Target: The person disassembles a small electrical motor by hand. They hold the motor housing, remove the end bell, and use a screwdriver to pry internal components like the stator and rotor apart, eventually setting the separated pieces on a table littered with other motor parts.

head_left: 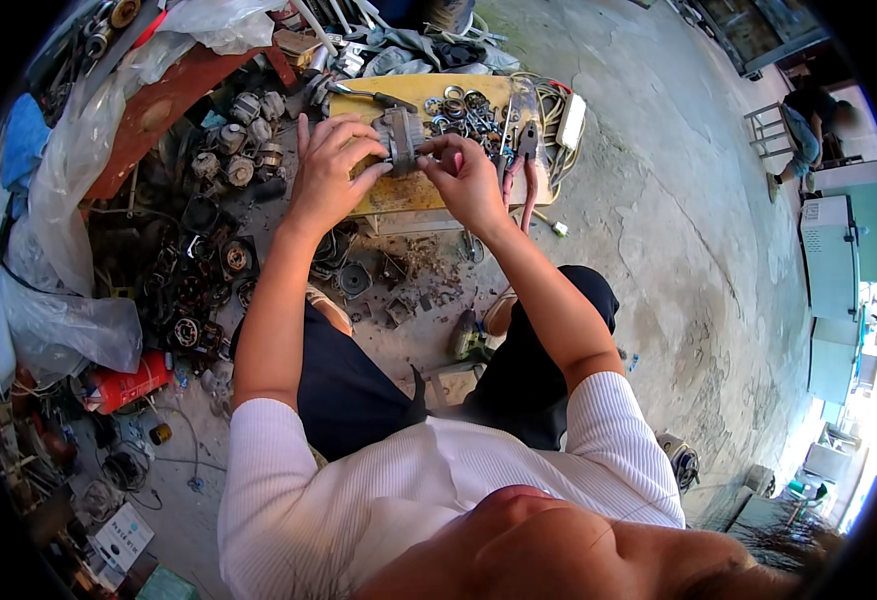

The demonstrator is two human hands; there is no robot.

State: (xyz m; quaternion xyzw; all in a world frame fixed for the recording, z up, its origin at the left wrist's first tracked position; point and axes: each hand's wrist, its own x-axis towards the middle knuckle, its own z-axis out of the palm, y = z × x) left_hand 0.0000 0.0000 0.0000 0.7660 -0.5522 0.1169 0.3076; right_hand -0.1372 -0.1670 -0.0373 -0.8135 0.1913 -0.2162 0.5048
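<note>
Grey metal fills the gap between the two hands: the left hand (337,165), fingers fanned, holds the near-left end of a squat, grimy metal part (399,138) by thumb and fingertips, while the right hand (466,178) has its thumb and fingers drawn close together at the part's right side; whether it pinches something small, I cannot tell. The metal part is over the left half of a yellow desk (481,84). With so light a fingertip hold, I judge it could roll or slip if pressed hard from the right. Just beyond lie loose rings and fittings (466,112), which a tipping part or a careless knuckle might scatter. Pliers (529,143) with red handles point toward the desk's near edge, where a nudge from the right forearm could drop them. Past them sits a white power strip (573,122). No writing can be read on the metal part; at lower left, a white box (123,537) bears dark printing.
</note>
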